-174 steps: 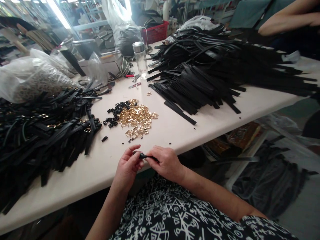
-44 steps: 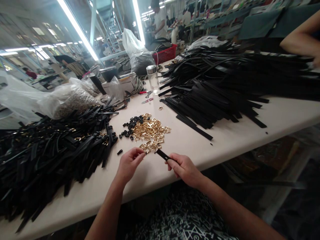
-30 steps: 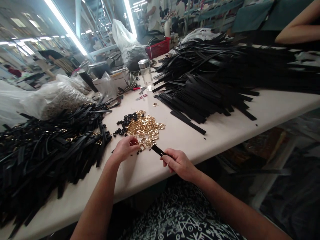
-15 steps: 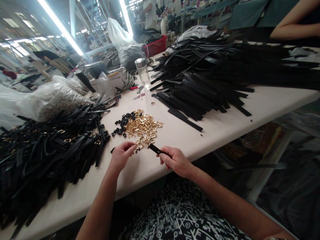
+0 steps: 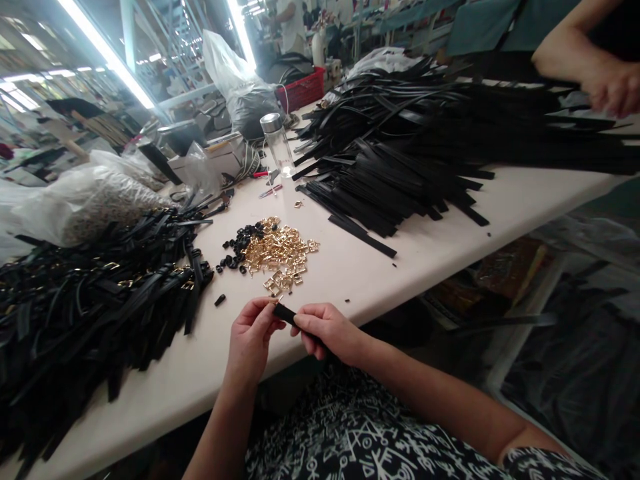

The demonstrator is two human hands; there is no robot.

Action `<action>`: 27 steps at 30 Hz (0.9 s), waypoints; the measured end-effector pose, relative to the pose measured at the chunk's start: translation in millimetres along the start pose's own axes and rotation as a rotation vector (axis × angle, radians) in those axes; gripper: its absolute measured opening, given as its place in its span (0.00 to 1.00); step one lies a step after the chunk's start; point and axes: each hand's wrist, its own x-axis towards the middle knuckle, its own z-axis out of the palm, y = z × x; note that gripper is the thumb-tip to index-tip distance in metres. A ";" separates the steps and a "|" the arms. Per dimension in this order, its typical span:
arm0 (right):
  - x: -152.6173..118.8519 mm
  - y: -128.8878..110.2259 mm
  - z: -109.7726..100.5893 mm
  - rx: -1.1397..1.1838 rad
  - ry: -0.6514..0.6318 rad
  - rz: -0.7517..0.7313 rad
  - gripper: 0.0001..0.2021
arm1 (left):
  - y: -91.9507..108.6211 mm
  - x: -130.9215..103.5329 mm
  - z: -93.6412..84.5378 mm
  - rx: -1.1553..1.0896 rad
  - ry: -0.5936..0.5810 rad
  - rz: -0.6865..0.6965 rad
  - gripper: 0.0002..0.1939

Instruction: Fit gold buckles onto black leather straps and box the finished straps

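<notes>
Over the near edge of the surface (image 5: 360, 280), a black strap (image 5: 285, 314) is gripped by the right hand (image 5: 333, 331), its end held against a gold buckle (image 5: 275, 302) pinched in the left hand (image 5: 250, 341), careful alignment seemingly being called for.

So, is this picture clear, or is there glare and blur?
In the head view, a tube light glares white at upper left; the right-hand heap of black straps loses detail in darkness; the background looks soft; the gold buckles are fairly distinct, though small.
</notes>
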 end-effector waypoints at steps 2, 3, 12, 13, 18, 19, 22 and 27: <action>-1.3 4.2 1.7 0.042 0.000 0.010 0.17 | -2.6 -3.9 0.3 0.000 0.024 0.038 0.14; -2.1 6.2 2.6 0.061 -0.001 0.016 0.17 | -4.2 -5.2 0.0 0.003 0.033 0.058 0.14; -4.0 14.0 9.6 0.236 -0.021 0.074 0.17 | -17.0 -13.7 -9.1 0.308 0.024 0.450 0.08; -4.3 14.2 10.8 0.268 -0.027 0.065 0.17 | -18.3 -14.8 -9.2 0.341 0.025 0.511 0.07; -3.7 11.8 14.8 0.198 0.045 -0.061 0.17 | -30.3 -20.0 -5.9 0.243 0.075 0.455 0.06; -3.3 10.6 14.6 0.137 0.074 -0.085 0.17 | -32.9 -20.9 -4.2 0.178 0.088 0.396 0.07; -3.6 7.4 12.2 -0.048 0.131 -0.153 0.15 | -36.9 -22.9 1.8 -0.001 0.096 0.259 0.14; -11.4 2.3 6.9 -0.483 0.181 -0.353 0.13 | -31.7 -22.1 2.7 -0.092 0.058 0.161 0.18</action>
